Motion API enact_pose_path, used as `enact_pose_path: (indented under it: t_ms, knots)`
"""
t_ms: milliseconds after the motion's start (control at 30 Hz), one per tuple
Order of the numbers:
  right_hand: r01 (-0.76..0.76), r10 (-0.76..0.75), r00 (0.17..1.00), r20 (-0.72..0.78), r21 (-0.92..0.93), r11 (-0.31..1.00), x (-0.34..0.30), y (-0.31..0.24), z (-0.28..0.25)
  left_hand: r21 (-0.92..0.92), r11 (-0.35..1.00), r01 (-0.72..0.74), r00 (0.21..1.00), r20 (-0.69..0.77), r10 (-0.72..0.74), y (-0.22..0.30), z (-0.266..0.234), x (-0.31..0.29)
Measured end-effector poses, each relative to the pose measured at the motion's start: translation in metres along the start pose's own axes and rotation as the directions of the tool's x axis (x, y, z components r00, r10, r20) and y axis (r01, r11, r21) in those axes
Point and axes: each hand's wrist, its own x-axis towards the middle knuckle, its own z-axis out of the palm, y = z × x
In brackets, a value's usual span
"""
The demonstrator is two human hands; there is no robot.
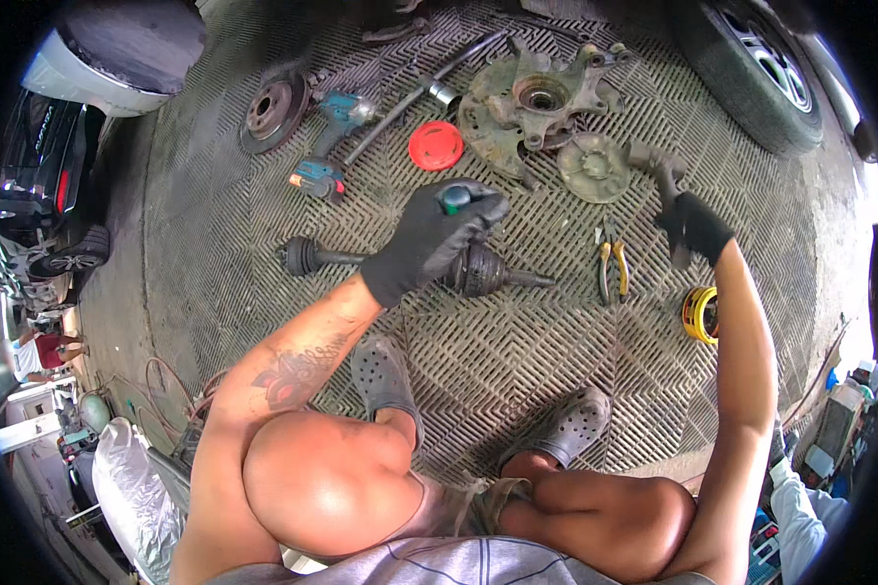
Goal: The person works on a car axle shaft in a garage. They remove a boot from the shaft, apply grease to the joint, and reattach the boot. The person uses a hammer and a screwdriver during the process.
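My left hand (424, 239), in a black glove, is closed around a tool with a rounded blue-green end (456, 200); the rest of it is hidden by my fingers. Beneath that hand a CV axle (483, 273) with black boots lies on the mat. At the right, my gloved right hand (695, 226) grips a hammer (666, 177) by its handle, the head pointing away from me. The hammer head hangs beside a round, dirty wheel hub flange (593, 169). Pliers (613, 270) with yellow-and-black handles lie between my hands, nearer the right one.
On the ribbed mat (517, 361) lie a steering knuckle (541, 93), a red lid (435, 146), a long bar (390, 122) with a socket, a blue impact wrench (346, 117) and a brake disc (275, 115). A yellow tub (700, 315) stands near my right forearm; a wheel (751, 78) lies far right.
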Motion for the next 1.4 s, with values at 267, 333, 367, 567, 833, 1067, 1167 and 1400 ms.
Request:
enact_pose_path:
  t_ms: [267,333,367,567,833,1067,1167,1400]
  knots:
    - [-0.086,0.155,0.988,-0.026,0.735,0.672,-0.027,-0.045,0.069,0.313,0.947,-0.067,0.993,0.114,0.033,0.001,0.011,0.014]
    - [-0.239,0.336,0.941,0.020,0.743,0.625,-0.016,-0.021,0.081,0.229,0.970,-0.082,0.986,0.161,0.045,-0.010,0.009,0.021]
    - [-0.329,0.413,0.908,0.065,0.721,0.610,-0.006,-0.020,0.083,0.265,0.961,-0.085,0.982,0.185,0.036,-0.011,0.005,0.021]
    - [-0.364,0.494,0.833,0.250,0.920,0.148,0.015,-0.015,0.061,0.463,0.871,-0.166,0.962,0.269,0.040,-0.016,-0.014,0.030]
    - [-0.393,0.460,0.883,0.092,0.682,0.617,-0.025,-0.086,0.050,0.248,0.966,0.071,0.964,0.233,-0.131,-0.011,-0.027,0.040]
    - [-0.225,0.151,0.974,0.168,0.776,0.590,-0.089,-0.148,0.020,-0.056,0.988,0.142,0.962,0.242,-0.124,-0.007,-0.008,0.028]
    - [-0.322,0.197,0.946,0.258,0.672,0.667,-0.089,-0.188,0.017,0.148,0.981,0.121,0.963,0.222,-0.153,-0.019,-0.013,0.029]
    - [-0.097,0.055,0.995,0.083,0.682,0.725,-0.105,-0.240,-0.008,0.043,0.995,0.095,0.944,0.314,-0.103,-0.018,0.001,0.023]
